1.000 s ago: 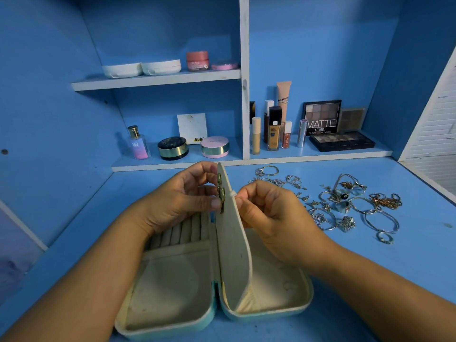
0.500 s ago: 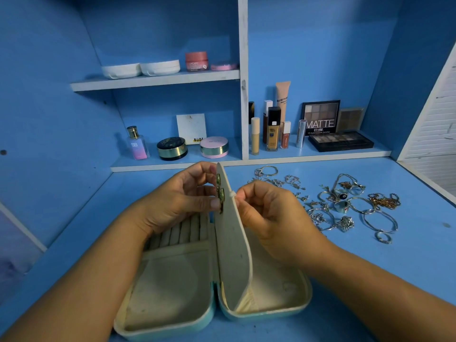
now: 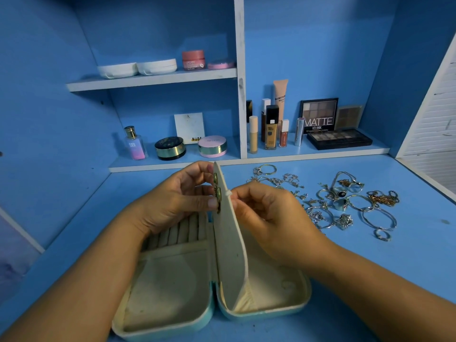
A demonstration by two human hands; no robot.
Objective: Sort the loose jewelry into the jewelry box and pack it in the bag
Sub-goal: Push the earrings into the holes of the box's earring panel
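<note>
Hands flank upright divider (image 3: 229, 243); left hand (image 3: 172, 201) pinches earring (image 3: 218, 193), right hand (image 3: 266, 213) pinches tab (image 3: 227, 193).

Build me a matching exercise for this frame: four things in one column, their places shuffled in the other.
Things
1. jewelry box
2. loose jewelry
3. earring
4. pink jar

Places
A. on the upper shelf
B. lying open on the desk
C. spread on the desk, to the right of the box
D. on the box's upright flap, pinched by the left hand

Pairs: 1-B, 2-C, 3-D, 4-A
</note>
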